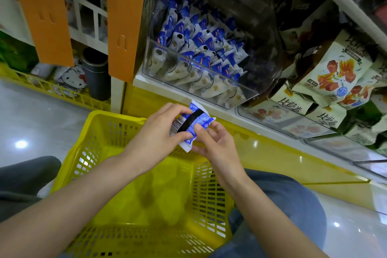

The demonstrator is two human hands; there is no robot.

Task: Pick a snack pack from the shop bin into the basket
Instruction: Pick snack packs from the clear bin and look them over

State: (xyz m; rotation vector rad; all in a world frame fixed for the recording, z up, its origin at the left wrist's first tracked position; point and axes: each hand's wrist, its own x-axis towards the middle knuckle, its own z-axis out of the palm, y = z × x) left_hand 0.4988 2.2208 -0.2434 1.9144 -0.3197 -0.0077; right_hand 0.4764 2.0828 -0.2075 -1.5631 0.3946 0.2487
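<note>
Both hands hold one blue-and-white snack pack [199, 121] over the far rim of the yellow basket [98, 115], below the clear bin [178, 74]. The left hand [155, 136] curls its fingers over the pack, and the right hand [215, 144] pinches its lower edge. A barcode [177, 124] and a black band show, but the print is too small to read. Neighbouring green pouches [333, 73] carry upside-down Chinese characters.

Snack pack [194, 119] half hidden behind left hand [155, 134]; print unreadable.

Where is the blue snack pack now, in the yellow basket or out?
Out. The left hand and right hand hold the snack pack above the basket.
</note>
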